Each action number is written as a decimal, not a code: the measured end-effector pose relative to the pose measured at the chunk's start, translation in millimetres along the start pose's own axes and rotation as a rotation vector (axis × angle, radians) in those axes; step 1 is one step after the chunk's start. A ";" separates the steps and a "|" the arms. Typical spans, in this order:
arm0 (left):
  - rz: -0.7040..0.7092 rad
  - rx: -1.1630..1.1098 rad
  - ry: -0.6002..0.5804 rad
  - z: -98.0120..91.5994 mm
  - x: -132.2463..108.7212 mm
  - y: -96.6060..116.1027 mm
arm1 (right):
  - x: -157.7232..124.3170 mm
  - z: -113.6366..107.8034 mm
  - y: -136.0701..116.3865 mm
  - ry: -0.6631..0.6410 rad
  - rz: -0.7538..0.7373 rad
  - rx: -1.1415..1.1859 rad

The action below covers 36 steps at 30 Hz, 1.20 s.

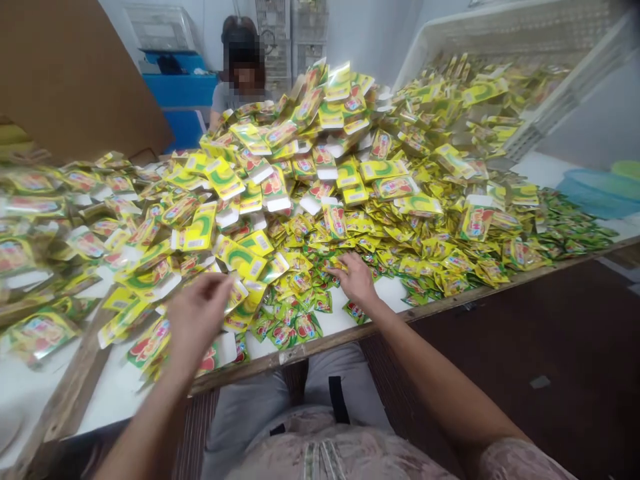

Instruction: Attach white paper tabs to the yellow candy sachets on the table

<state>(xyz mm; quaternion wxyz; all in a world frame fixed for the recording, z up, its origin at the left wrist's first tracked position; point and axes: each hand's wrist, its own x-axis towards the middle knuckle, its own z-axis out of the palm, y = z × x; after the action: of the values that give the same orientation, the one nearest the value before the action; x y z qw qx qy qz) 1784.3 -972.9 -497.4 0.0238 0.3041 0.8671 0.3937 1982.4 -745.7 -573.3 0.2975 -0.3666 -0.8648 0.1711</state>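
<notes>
A high heap of yellow-green printed boxes (223,179), many with open white flaps, covers the white table. Small yellow packets (440,257) and green packets (283,333) lie along the front. My left hand (200,310) is blurred over the boxes at the front left, fingers bent together by a box's white flap; what they pinch is too smeared to make out. Over the small packets at front centre, my right hand (354,277) reaches in with thumb and index finger apart, near a green packet. Nothing is visible between those fingers.
A wooden rim (320,345) edges the table. At the back right a white plastic crate (537,123) leans, full of boxes. A blue basin (597,190) stands at the far right. Across the heap sits a person (243,67). A brown cardboard sheet (75,80) rises at the left.
</notes>
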 end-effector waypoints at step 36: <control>-0.269 -1.029 -0.666 91.0 -60.0 26.2 | -58.3 -30.2 -62.8 -0.404 0.242 0.817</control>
<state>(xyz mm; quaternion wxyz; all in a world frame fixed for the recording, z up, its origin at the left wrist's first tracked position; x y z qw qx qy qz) 1872.0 -931.6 -553.7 0.4854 0.2484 0.5432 0.6384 2000.6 -828.5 -540.6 0.2211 -0.2771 -0.7181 0.5988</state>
